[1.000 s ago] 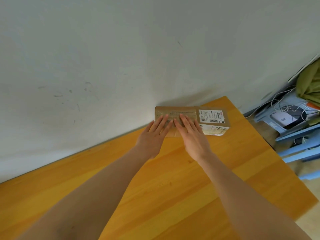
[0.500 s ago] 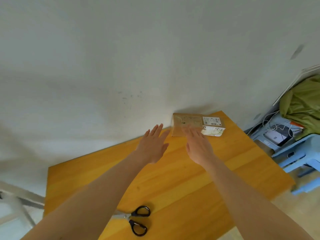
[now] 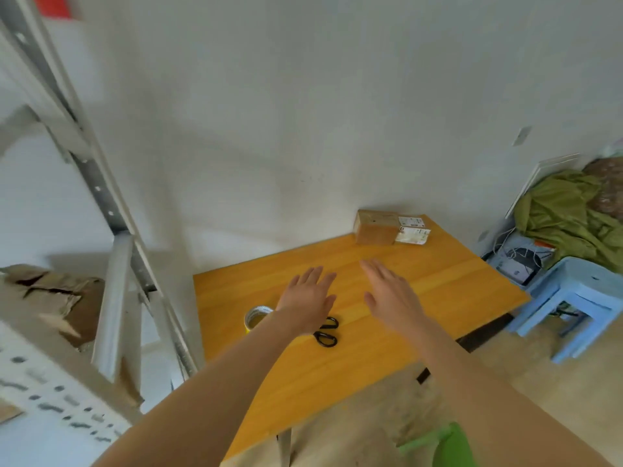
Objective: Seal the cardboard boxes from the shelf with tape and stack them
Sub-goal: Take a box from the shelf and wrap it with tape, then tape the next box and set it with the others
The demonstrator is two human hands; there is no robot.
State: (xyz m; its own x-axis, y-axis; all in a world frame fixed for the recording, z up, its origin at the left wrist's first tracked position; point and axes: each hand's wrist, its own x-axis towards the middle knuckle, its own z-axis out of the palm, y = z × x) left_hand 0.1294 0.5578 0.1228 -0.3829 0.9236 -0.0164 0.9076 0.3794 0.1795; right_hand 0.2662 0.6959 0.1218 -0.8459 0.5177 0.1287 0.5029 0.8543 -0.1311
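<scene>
A small brown cardboard box (image 3: 377, 227) with a white shipping label lies at the far corner of the orange wooden table (image 3: 438, 271), against the wall. My left hand (image 3: 308, 298) and my right hand (image 3: 391, 294) hover over the middle of the table, fingers straight, holding nothing. A roll of clear tape (image 3: 254, 318) stands near the table's left edge, partly behind my left wrist. Black-handled scissors (image 3: 327, 333) lie just beside it, partly under my left hand. More brown cardboard boxes (image 3: 57, 298) sit on the metal shelf (image 3: 114, 298) at the left.
A blue plastic stool (image 3: 569, 301) stands right of the table, with a second blue stool carrying devices and cables (image 3: 515, 261) and green cloth (image 3: 569, 214) behind it. A green object (image 3: 448, 443) shows at the bottom. The wall runs behind the table.
Both hands have let go of the box and drawn back toward me over the table. The view has pulled back and turned left, bringing the shelf, tape and scissors into sight.
</scene>
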